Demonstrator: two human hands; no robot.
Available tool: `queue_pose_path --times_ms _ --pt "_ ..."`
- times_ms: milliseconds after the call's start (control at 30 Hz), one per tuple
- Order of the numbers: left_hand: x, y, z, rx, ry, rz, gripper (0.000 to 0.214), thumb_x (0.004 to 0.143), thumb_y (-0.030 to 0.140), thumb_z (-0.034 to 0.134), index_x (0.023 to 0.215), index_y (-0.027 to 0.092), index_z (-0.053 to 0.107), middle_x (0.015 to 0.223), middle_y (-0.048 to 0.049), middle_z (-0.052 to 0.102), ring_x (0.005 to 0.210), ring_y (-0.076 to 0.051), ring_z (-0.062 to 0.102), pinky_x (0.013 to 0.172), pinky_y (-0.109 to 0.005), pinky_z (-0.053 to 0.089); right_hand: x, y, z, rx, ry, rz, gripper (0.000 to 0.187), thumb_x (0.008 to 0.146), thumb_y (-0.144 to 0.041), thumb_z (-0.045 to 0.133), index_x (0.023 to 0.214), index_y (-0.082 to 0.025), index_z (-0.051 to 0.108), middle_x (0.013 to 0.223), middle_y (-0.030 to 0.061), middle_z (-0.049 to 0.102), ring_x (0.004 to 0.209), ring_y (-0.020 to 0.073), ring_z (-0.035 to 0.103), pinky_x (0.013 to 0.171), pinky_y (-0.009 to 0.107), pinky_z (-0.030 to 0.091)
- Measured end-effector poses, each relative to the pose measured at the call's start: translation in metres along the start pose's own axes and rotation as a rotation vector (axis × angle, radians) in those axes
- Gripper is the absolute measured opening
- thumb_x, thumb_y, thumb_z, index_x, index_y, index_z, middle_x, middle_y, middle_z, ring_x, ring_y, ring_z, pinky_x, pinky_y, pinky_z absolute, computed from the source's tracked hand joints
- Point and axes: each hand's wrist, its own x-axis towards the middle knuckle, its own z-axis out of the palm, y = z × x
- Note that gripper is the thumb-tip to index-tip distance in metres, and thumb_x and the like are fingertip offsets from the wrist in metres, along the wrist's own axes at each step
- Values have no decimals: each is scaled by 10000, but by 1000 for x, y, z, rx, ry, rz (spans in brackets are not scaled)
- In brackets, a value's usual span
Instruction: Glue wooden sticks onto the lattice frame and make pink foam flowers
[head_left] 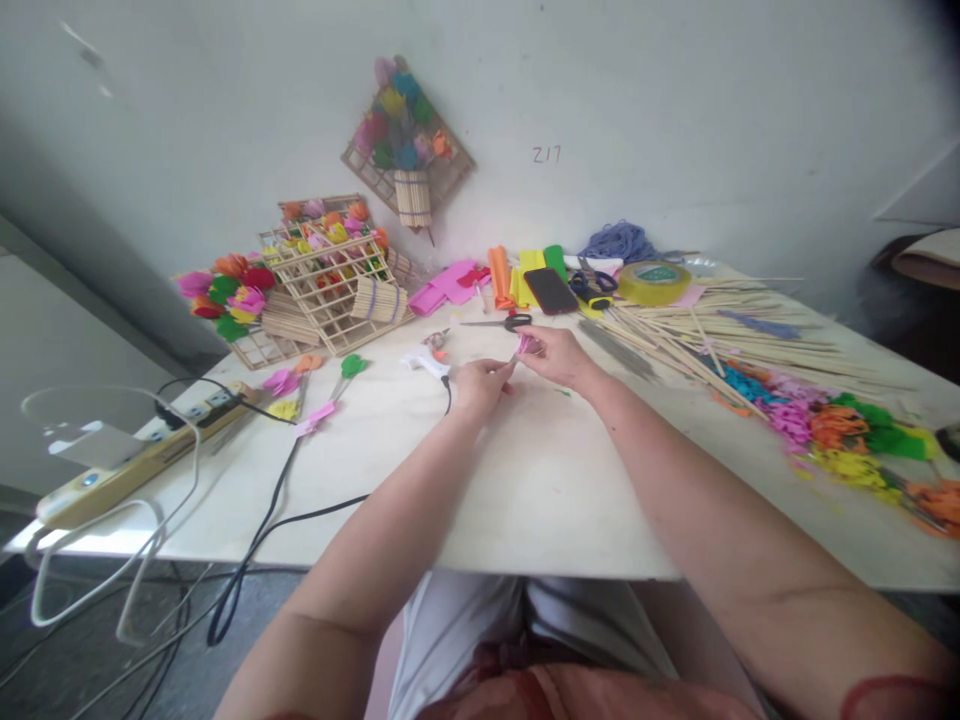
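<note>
A small pink paper flower (528,344) is pinched in the fingertips of my right hand (556,356), above the middle of the table. My left hand (482,388) is closed just below and to the left, its fingers on what looks like the flower's thin stem (514,360). The fingers partly hide both the petals and the stem. Just behind my hands lie black-handled scissors (517,322). A white glue gun (426,364) with a black cord rests left of my left hand.
Finished paper flowers (352,366) and a power strip (142,460) are on the left. Wooden lattice frames (330,280) with flowers stand behind. A phone (551,290), clear tape (654,284), bamboo sticks (720,340) and coloured paper pieces (840,428) spread to the right.
</note>
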Motion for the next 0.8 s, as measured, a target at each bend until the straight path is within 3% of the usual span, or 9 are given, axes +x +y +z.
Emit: queue_pose_path --times_ms 400,800 --pt "-4 4 1 32 -10 -3 388 698 489 583 895 170 685 549 -13 621 400 -71 451 412 -189 338 -1 -7 1 -168 20 -28 417 692 -210 570 1101 -146 622 960 96 670 810 209 634 774 317 484" --pt "-1 0 1 67 -14 38 356 727 454 551 891 171 691 538 -2 609 408 -66 445 435 -186 338 -2 -8 2 -194 23 -28 435 680 -166 554 1107 -112 615 993 119 664 811 207 638 757 299 485"
